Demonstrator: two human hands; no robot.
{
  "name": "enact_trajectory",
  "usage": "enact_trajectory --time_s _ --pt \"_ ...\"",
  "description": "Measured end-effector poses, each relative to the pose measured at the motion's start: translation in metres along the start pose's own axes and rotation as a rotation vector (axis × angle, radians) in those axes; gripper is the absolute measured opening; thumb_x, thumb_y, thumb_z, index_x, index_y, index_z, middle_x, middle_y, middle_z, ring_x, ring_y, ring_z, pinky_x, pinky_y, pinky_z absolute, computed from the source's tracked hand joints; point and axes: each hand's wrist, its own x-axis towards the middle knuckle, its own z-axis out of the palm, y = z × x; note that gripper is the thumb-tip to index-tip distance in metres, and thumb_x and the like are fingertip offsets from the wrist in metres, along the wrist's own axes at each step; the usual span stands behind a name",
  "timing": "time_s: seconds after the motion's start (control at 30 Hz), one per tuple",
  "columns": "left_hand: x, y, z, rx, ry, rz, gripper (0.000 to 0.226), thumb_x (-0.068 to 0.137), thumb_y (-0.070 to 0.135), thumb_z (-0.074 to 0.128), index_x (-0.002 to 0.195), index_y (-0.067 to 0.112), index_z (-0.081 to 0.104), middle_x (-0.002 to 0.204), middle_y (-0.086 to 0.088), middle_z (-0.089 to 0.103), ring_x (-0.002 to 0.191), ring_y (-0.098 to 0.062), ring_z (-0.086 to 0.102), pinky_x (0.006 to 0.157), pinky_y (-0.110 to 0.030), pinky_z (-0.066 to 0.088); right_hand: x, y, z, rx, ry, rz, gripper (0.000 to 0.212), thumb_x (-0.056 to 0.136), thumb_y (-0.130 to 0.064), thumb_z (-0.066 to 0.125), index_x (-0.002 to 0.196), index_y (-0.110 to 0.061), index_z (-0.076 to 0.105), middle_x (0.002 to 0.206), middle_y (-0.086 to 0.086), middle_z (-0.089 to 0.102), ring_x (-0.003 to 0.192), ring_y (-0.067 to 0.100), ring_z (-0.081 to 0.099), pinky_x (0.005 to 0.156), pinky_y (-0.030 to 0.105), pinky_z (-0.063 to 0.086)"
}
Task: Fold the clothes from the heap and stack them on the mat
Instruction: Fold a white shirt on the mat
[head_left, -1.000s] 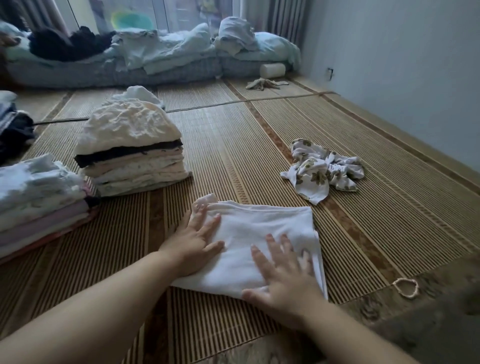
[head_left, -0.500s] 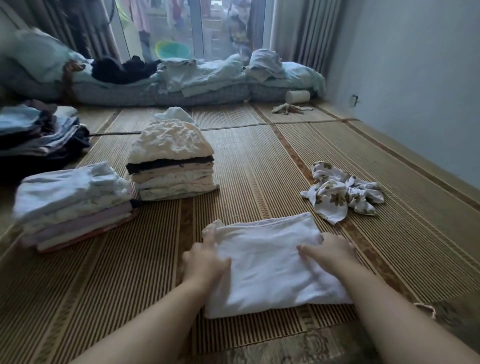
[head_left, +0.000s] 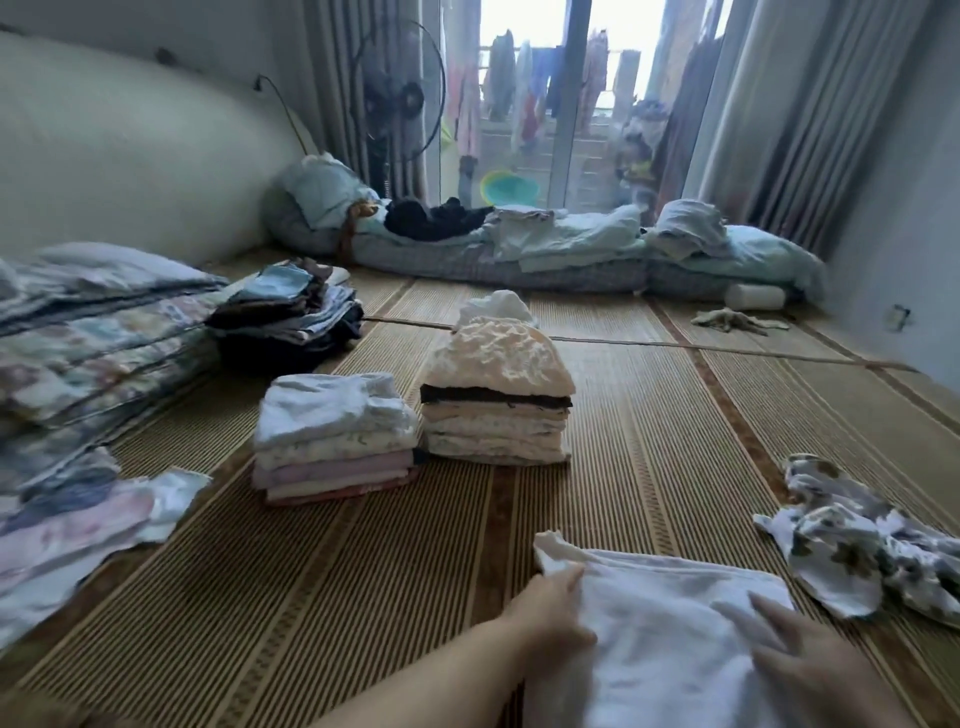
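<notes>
Woven straw makes up the striped brown-and-tan mat (head_left: 649, 415) that covers the floor, and everything here lies on it. At the far left is a spread of quilted bedding (head_left: 78, 338) in faded floral patches, its ragged edge trailing toward the camera. Just beyond its far corner sits a dark stack (head_left: 291, 317) of folded navy and grey clothes with a pale blue piece on top. Nearer the middle stands a low stack (head_left: 332, 441) of folded white, cream and pink clothes. Just beside it on the right, touching or nearly so, is a tall stack (head_left: 496, 405) of folded cream clothes with one black layer and a crinkled ivory piece on top.

At the bottom, the left hand (head_left: 545, 618) sits at the left edge of a folded white cloth (head_left: 670, 608), which lies flat on the mat straight in front of the person. One digit rests on top near the cloth's upturned far-left corner, and the rest of the fingers disappear under the fabric, so the hand grips that edge. The right hand (head_left: 815, 665) lies on the cloth's right part with fingers straight and spread, pressing down and holding nothing. To the right of the cloth, near but apart from it, a crumpled white floral garment (head_left: 872, 551) printed with dark leaves lies unfolded in a loose heap.
</notes>
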Motion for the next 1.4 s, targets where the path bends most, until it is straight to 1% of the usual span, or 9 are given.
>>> enact_trajectory --time_s 0.4,0.6,0.77,0.87,0.93,1.1,1.2,1.3,1.4 --pt "-0.012 -0.022 -0.004 -0.021 0.183 0.005 0.066 0.083 0.022 0.062 0.144 0.031 0.038 0.155 -0.009 0.014 0.136 -0.026 0.033 0.107 -0.03 0.033 -0.042 -0.057 -0.013 -0.293 0.049 -0.053 0.065 0.087 -0.019 0.064 0.146 -0.017 0.036 0.142 0.004 0.051 0.126 0.018 0.051 0.099 0.027 0.038" --pt "-0.023 -0.028 -0.011 -0.099 0.339 0.198 0.046 0.082 0.013 0.058 0.127 0.015 0.06 0.128 -0.006 0.059 0.118 -0.017 0.055 0.096 -0.024 0.046 -0.052 -0.144 0.005 -0.512 -0.026 -0.231 0.056 0.088 -0.025 0.062 0.139 -0.013 0.041 0.13 0.012 0.058 0.115 0.027 0.057 0.09 0.031 0.044" --pt "-0.031 -0.039 -0.011 -0.355 0.346 0.127 0.033 0.094 0.022 0.051 0.126 0.023 0.058 0.115 0.014 0.062 0.104 -0.002 0.057 0.07 -0.013 0.041 -0.057 -0.182 0.055 0.109 -0.344 -0.188 0.055 0.095 -0.025 0.056 0.144 -0.027 0.033 0.126 0.01 0.059 0.091 0.023 0.069 0.07 0.034 0.06" --pt "-0.031 -0.043 -0.016 -0.437 0.345 0.085 0.03 0.096 0.029 0.049 0.125 0.025 0.058 0.097 0.024 0.057 0.098 0.002 0.055 0.071 -0.015 0.039 -0.053 -0.164 0.035 0.461 -0.118 -0.132 0.037 0.094 -0.017 0.057 0.131 -0.021 0.052 0.114 0.011 0.064 0.066 0.017 0.07 0.057 0.028 0.055" --pt "-0.03 -0.043 -0.018 -0.407 0.337 0.084 0.034 0.097 0.03 0.049 0.129 0.022 0.056 0.107 0.019 0.06 0.106 -0.004 0.055 0.074 -0.016 0.04 -0.049 -0.136 0.023 0.268 0.101 -0.124 0.024 0.093 -0.016 0.058 0.117 -0.016 0.062 0.106 0.006 0.067 0.068 0.014 0.07 0.066 0.034 0.059" --pt "-0.018 -0.024 -0.011 -0.023 0.324 0.224 0.044 0.09 0.029 0.057 0.133 0.022 0.055 0.137 0.005 0.051 0.127 -0.012 0.046 0.104 -0.032 0.041 -0.064 -0.079 0.051 -0.102 0.002 -0.129 0.027 0.088 -0.029 0.066 0.115 -0.025 0.066 0.108 -0.01 0.067 0.091 0.002 0.063 0.083 0.025 0.054" --pt "-0.004 -0.004 -0.005 0.243 0.301 0.339 0.047 0.089 0.031 0.058 0.135 0.023 0.053 0.147 0.004 0.042 0.139 -0.017 0.031 0.114 -0.034 0.023 -0.074 -0.063 0.085 -0.283 -0.022 -0.177 0.064 0.09 -0.048 0.055 0.147 -0.025 0.034 0.155 -0.002 0.026 0.141 0.014 0.024 0.115 0.031 0.02" --pt "0.02 0.012 -0.001 0.536 0.176 0.334 0.054 0.092 0.043 0.046 0.144 0.031 0.038 0.158 0.002 0.022 0.147 -0.022 0.012 0.116 -0.046 0.016 -0.082 -0.062 0.112 -0.436 -0.071 -0.115 0.07 0.093 -0.064 0.023 0.15 -0.039 -0.008 0.154 -0.007 -0.032 0.143 0.021 -0.025 0.116 0.043 -0.007" --pt "0.045 0.022 -0.003 0.734 0.014 0.24 0.062 0.095 0.052 0.039 0.151 0.034 0.018 0.162 -0.001 0.003 0.148 -0.025 -0.005 0.114 -0.057 0.003 -0.086 -0.068 0.113 -0.414 -0.069 -0.074 0.07 0.089 -0.069 0.023 0.147 -0.047 -0.011 0.152 -0.006 -0.037 0.144 0.026 -0.019 0.116 0.048 -0.003"
